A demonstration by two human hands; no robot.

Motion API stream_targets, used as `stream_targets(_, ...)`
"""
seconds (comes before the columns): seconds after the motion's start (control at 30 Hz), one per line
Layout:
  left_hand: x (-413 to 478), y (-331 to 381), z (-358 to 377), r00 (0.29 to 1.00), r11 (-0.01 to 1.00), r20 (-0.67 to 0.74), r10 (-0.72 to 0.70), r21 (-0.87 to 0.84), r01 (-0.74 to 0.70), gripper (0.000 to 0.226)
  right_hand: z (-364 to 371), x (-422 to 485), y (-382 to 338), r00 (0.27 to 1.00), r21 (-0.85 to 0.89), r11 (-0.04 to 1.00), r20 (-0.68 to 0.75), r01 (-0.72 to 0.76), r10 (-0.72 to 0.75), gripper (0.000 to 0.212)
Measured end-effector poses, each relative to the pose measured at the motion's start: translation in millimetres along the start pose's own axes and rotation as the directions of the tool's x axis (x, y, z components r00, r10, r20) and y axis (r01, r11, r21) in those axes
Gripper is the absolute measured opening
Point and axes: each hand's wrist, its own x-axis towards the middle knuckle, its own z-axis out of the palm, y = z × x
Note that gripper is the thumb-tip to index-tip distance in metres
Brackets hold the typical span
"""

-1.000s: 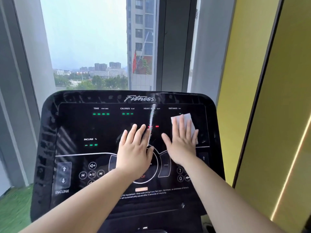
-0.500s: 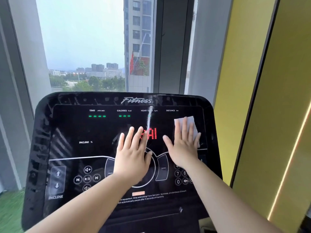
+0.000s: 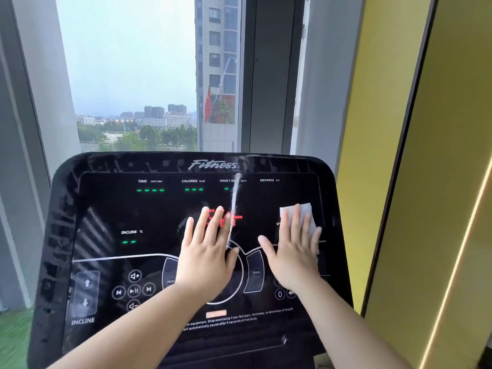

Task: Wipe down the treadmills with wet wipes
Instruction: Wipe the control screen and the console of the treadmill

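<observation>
My right hand [image 3: 292, 258] presses a white wet wipe [image 3: 305, 210] against the glossy black treadmill console's [image 3: 106, 209] right side; my left hand [image 3: 207, 259] lies mid-console, both grips wide.

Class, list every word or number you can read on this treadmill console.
"Fitness": top of treadmill console
"TIME min:sec"
"CALORIES kcal"
"HEART RA... bpm": cut by glare streak
"DISTANCE km"
"INCLINE %"
"INCLINE": under arrow keys
"MODE"
"0"
"Stop exercising if you feel pain, faintness, or shortness of breath"
Red display: unreadable
</observation>
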Motion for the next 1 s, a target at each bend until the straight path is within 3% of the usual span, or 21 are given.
stream_targets(0.23,-0.2,-4.3,-1.3,0.999,1.0,0.052,0.012,0.011,-0.013,0.07,-38.5,43.3,18.2,0.995,-0.034,0.996,-0.058,0.077,-0.079,0.075)
stream_targets(0.5,-0.7,-2.3,1.1,0.997,1.0,0.08,-0.001,0.018,-0.001,0.079,-17.2,10.9,24.5,0.996,0.012,0.996,0.031,0.086,-0.086,0.072)
stream_targets(0.73,-0.8,-0.6,2.4,0.996,1.0,0.086,-0.008,0.022,0.006,0.083,-47.8,44.9,21.8,0.995,0.033,0.995,0.021,0.094,-0.095,0.072)
stream_targets(1.0,-0.7,-0.1,3.5,0.999,0.999,0.045,-0.001,0.032,0.0,0.079,-11.7,2.2,32.9,0.994,0.068,0.993,0.043,0.098,-0.101,0.072)
